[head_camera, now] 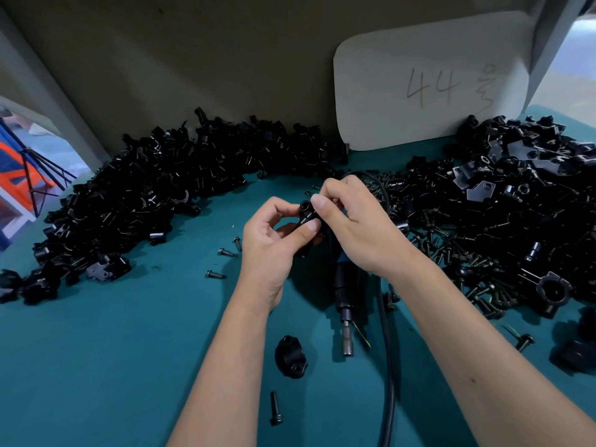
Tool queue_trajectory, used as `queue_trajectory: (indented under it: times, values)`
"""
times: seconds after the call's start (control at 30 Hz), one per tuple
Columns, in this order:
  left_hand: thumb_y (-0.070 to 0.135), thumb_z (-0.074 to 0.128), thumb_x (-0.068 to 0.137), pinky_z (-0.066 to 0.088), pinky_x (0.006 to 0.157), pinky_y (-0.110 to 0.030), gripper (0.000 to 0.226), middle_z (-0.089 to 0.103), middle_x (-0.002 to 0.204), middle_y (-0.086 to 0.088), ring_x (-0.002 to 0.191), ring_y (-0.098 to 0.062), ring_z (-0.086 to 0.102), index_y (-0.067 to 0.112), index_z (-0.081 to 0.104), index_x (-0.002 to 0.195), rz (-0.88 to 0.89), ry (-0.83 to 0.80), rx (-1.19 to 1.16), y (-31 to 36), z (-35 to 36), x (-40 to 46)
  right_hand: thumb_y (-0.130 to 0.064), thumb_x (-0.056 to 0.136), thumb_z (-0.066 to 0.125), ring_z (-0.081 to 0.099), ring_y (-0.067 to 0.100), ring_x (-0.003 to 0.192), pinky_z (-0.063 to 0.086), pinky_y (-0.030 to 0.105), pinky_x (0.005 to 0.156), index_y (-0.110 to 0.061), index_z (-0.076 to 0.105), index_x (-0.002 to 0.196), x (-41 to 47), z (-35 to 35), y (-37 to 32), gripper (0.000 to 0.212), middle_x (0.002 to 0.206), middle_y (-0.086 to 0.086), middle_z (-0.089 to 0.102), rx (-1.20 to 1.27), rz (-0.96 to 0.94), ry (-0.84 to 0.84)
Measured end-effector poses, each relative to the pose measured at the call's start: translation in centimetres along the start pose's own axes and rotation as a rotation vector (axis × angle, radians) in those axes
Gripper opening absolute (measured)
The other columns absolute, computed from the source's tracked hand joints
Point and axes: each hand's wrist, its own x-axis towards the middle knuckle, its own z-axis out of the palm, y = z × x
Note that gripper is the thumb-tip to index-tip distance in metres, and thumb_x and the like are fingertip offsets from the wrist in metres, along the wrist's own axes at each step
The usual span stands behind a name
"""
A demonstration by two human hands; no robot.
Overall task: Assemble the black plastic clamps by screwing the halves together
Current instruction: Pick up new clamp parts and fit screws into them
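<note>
A black clamp piece is held above the middle of the teal table. My left hand grips it from below with curled fingers and thumb. My right hand pinches its upper end between thumb and fingertips. Whether a screw is in my right fingers is hidden. One black clamp half lies on the table near me, with a loose black screw just in front of it. An electric screwdriver lies under my right wrist, bit end toward me.
A long heap of black clamp halves runs along the back left. Another heap of clamp parts mixed with screws fills the right. A white card marked 44 leans on the back wall. The screwdriver's black cable runs toward me. Loose screws dot the centre.
</note>
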Motion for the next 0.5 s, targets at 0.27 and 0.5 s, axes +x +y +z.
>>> queue_trajectory:
  times: [0.27, 0.5]
  values:
    - [0.010, 0.083, 0.078, 0.057, 0.068, -0.029, 0.021, 0.069, 0.093, -0.007, 0.078, -0.028, 0.068, 0.013, 0.064, 0.085, -0.036, -0.015, -0.081, 0.56, -0.02, -0.09, -0.011, 0.107, 0.050, 0.044, 0.014, 0.091, 0.038, 0.009, 0.081, -0.021, 0.056, 0.104, -0.19, -0.92, -0.07, 0.012, 0.104, 0.017, 0.047, 0.048, -0.073, -0.131]
    - [0.006, 0.079, 0.080, 0.059, 0.073, -0.029, 0.019, 0.075, 0.089, -0.002, 0.083, -0.023, 0.072, 0.018, 0.066, 0.087, 0.005, -0.076, -0.031, 0.36, 0.05, -0.19, -0.034, 0.108, 0.051, 0.041, 0.005, 0.082, 0.032, 0.016, 0.073, -0.022, 0.053, 0.066, -0.03, -0.18, -0.11, 0.043, 0.084, 0.001, 0.039, -0.062, -0.025, -0.016]
